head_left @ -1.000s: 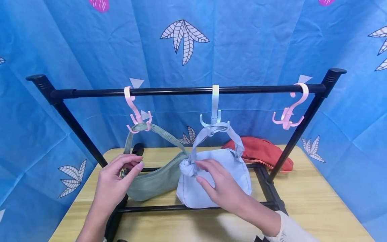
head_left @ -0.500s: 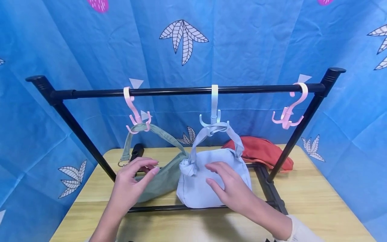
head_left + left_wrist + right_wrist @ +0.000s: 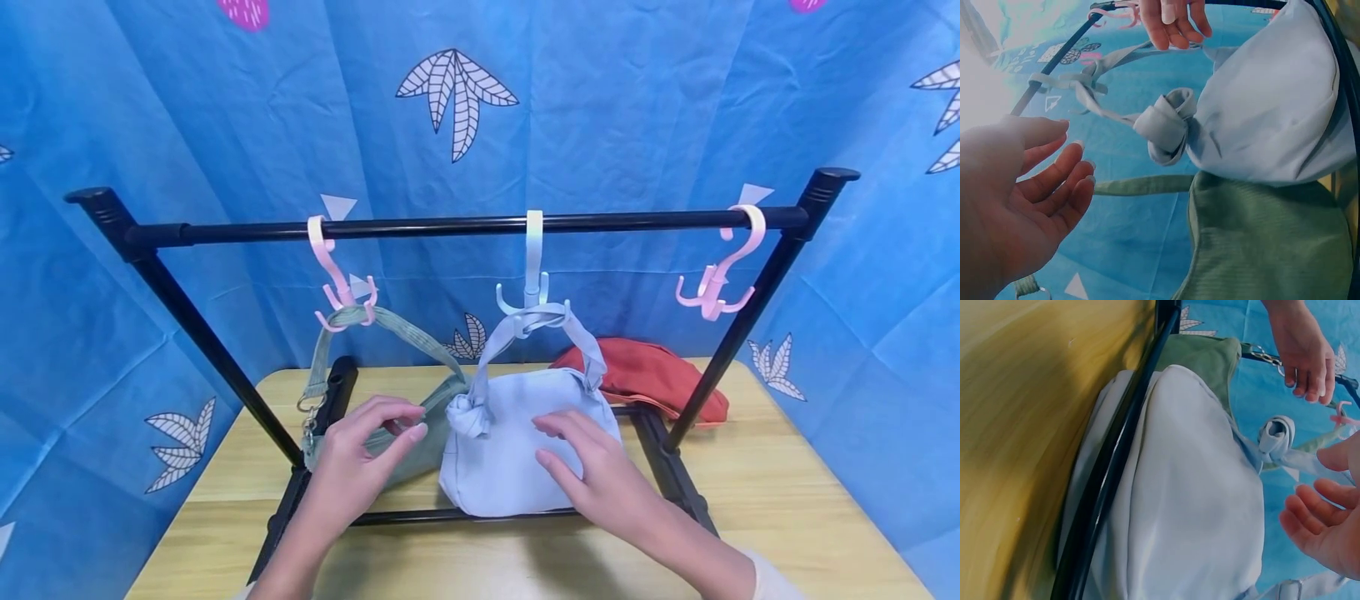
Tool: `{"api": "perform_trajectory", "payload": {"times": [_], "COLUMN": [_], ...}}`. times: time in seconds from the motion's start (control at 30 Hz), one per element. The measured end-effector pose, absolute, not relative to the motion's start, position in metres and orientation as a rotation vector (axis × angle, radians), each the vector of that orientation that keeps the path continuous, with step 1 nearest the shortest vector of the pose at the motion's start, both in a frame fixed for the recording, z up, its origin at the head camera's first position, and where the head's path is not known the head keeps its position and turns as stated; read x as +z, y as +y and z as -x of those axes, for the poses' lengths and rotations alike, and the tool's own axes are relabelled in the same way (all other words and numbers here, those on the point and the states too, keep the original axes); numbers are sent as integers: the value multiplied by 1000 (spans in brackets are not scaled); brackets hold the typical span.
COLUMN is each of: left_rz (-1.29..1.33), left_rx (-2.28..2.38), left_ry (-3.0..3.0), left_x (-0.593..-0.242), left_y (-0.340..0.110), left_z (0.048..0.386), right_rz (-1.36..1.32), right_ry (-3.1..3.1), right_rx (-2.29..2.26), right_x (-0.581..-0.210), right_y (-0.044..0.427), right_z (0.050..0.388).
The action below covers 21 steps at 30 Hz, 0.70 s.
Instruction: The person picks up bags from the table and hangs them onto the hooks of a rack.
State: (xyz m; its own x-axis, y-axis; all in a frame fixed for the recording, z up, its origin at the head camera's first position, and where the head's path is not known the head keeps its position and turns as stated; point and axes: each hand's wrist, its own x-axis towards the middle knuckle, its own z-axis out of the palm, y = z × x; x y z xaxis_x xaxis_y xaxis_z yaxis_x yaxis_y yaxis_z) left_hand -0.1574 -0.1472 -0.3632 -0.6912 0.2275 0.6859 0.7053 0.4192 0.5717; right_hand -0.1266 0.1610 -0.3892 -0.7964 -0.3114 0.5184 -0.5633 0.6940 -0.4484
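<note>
My left hand (image 3: 360, 458) hovers before the green bag (image 3: 420, 454), its fingers loosely bent and holding nothing. That bag's strap hangs on the left pink hook (image 3: 341, 287), with a metal ring and chain (image 3: 309, 417) on its left side. In front of the pale blue bag (image 3: 502, 462) is my right hand (image 3: 592, 471), fingers relaxed and apart, with nothing in it. A knot (image 3: 1165, 128) sits at one end of the pale blue strap, which loops over the light blue hook (image 3: 532, 283). The left wrist view shows both bags side by side.
The hooks hang from a black rack's top bar (image 3: 427, 226). A third hook, pink (image 3: 712, 283), is at the right with nothing on it. A red bag (image 3: 652, 379) lies on the wooden table (image 3: 795, 500) behind the rack's right side. Blue patterned cloth (image 3: 600, 108) surrounds the table.
My left hand has moved right, away from the green bag's ring and chain, which now show. My right hand has drawn right and slightly down from the pale blue bag's knot.
</note>
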Motion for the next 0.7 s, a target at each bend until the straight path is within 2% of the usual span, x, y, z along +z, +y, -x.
{"api": "perform_trajectory", "payload": {"times": [0.7], "left_rz": [827], "left_rx": [-1271], "left_ry": [-2334], "left_x": [-374], "left_y": [-121], "left_z": [157], "right_rz": [-596], "right_ry": [-2594], "right_rx": [824], "right_x": [-400], "right_y": [184], "right_z": [122]}}
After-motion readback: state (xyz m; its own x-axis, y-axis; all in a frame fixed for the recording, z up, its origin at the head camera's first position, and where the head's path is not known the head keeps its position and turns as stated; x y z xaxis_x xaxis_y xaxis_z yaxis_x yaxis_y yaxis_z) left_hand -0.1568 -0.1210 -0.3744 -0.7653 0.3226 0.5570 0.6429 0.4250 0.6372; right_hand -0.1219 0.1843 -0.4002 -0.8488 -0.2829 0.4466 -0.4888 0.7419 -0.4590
